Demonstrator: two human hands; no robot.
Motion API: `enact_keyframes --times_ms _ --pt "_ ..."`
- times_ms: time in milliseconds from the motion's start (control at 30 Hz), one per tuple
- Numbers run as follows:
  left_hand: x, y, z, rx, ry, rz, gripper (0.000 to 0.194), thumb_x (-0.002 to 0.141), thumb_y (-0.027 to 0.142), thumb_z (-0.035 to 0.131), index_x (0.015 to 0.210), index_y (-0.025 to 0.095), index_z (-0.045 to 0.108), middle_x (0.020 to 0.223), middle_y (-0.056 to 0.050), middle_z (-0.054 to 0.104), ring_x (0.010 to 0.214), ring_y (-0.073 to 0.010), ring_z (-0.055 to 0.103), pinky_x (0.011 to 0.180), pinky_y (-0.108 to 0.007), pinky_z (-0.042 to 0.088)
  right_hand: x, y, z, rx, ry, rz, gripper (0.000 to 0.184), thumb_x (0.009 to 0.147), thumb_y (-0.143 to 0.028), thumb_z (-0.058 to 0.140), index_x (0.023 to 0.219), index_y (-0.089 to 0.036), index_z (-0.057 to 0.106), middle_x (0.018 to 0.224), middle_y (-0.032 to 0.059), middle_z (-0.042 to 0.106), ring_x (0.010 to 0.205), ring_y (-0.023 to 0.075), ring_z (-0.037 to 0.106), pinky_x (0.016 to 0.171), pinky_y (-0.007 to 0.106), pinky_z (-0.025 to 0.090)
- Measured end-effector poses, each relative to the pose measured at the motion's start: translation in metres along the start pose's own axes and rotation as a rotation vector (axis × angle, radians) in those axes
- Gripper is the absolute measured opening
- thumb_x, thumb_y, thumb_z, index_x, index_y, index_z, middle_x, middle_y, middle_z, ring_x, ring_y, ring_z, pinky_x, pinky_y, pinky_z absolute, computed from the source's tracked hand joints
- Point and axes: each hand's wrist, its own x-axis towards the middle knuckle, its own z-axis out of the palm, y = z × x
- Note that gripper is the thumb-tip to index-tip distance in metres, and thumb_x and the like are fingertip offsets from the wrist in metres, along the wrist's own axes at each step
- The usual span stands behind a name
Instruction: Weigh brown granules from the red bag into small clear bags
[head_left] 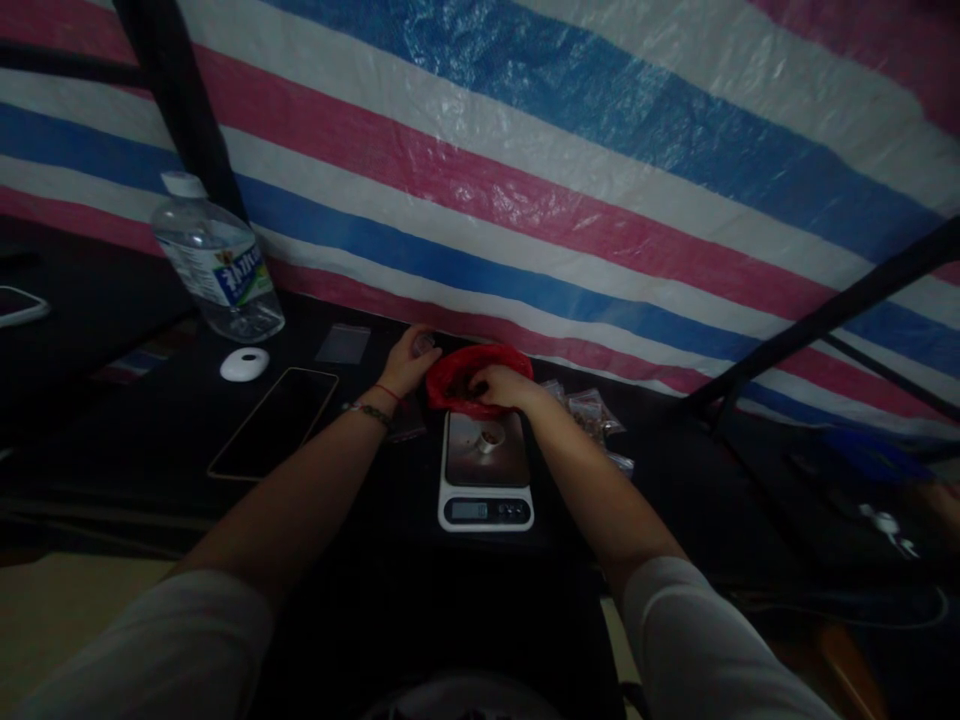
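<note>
Two bare forearms reach up from the lower corners of the frame toward its centre. Each upper arm wears a short, light grey-white sleeve, at lower left and lower right. The left hand (409, 365) has a thin red string at the wrist and a beaded bracelet just below it. The right hand (501, 385) wears nothing.

A water bottle (217, 262), a white puck (244, 364) and a dark phone (273, 421) sit before a striped tarp (570, 160).
</note>
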Motion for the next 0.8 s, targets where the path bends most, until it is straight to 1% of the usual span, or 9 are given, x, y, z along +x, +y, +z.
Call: enact_keyframes --times_ms 100,233,400,567,800 --pt "0.000 0.001 0.000 0.019 -0.004 0.003 0.042 0.069 0.032 0.064 0.108 0.017 0.059 0.100 -0.006 0.062 0.096 -0.0218 0.058 0.091 -0.039 0.045 0.001 0.001 0.001 -0.013 0.003 -0.017 0.036 0.069 -0.007 0.060 0.102 -0.017 0.072 0.100 0.0055 0.073 0.086 0.0175 0.066 0.071 0.020 0.045" --pt "-0.001 0.003 0.000 0.009 -0.016 -0.001 0.040 0.069 0.032 0.064 0.106 0.016 0.060 0.097 -0.006 0.063 0.093 -0.0205 0.059 0.090 -0.038 0.045 0.004 0.006 0.004 -0.020 -0.004 -0.036 0.038 0.067 -0.007 0.061 0.102 -0.017 0.072 0.099 0.0049 0.073 0.085 0.0171 0.065 0.072 0.020 0.045" --pt "-0.002 0.006 0.000 0.006 -0.018 -0.018 0.041 0.069 0.034 0.064 0.106 0.017 0.060 0.093 -0.004 0.062 0.087 -0.0192 0.059 0.086 -0.036 0.047 0.006 0.008 0.004 -0.027 0.027 -0.017 0.032 0.069 -0.008 0.061 0.096 -0.018 0.074 0.094 0.0038 0.074 0.082 0.0163 0.066 0.070 0.020 0.045" --pt "-0.001 0.006 0.000 0.014 -0.019 -0.029 0.040 0.069 0.033 0.064 0.105 0.016 0.060 0.093 -0.005 0.063 0.087 -0.0195 0.059 0.086 -0.037 0.047 0.004 0.010 0.003 -0.028 0.085 0.001 0.029 0.070 -0.009 0.062 0.095 -0.017 0.075 0.094 0.0038 0.074 0.084 0.0164 0.066 0.072 0.020 0.045" --pt "-0.001 0.007 -0.001 0.017 -0.024 -0.033 0.040 0.069 0.033 0.064 0.105 0.016 0.060 0.094 -0.006 0.063 0.089 -0.0203 0.060 0.087 -0.038 0.046 0.006 0.021 0.003 -0.014 0.207 -0.026 0.020 0.074 -0.015 0.064 0.091 -0.018 0.075 0.094 0.0037 0.074 0.085 0.0163 0.066 0.076 0.021 0.045"
